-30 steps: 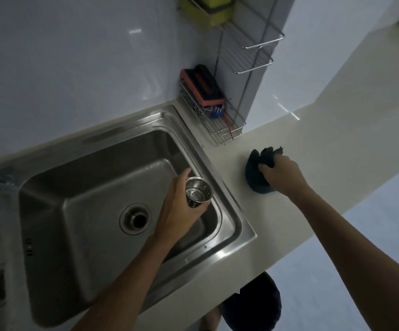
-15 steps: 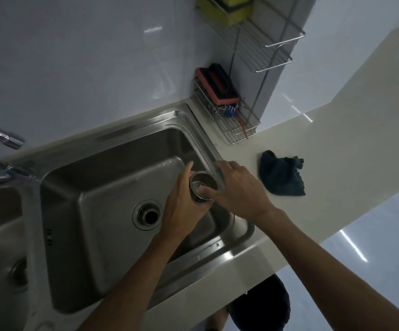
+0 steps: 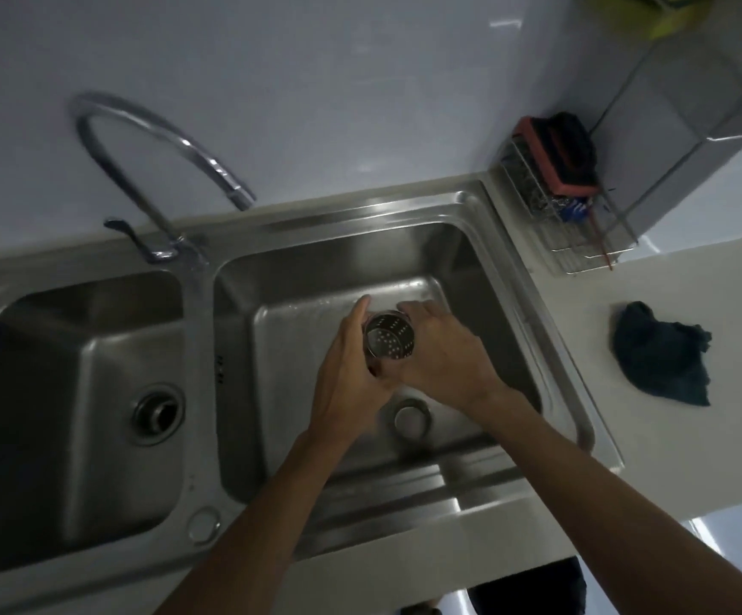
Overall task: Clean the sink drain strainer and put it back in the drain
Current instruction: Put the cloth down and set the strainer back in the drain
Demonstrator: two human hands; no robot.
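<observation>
Head view: your left hand [image 3: 348, 377] and right hand [image 3: 447, 355] both grip the strainer [image 3: 389, 344], mouth up, just beyond the drain [image 3: 411, 420].

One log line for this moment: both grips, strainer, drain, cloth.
left grip: holds strainer | right grip: holds strainer | strainer: over right basin, out of drain | cloth: on counter, untouched

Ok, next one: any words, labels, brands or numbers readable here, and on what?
No readable text anywhere.
Small dark marks on the stainless steel double sink's middle divider: too small and blurred to read.
Blue item in the wire rack: blurred, any print unreadable.
Perforated steel strainer cup: holes only, no lettering visible.
</observation>
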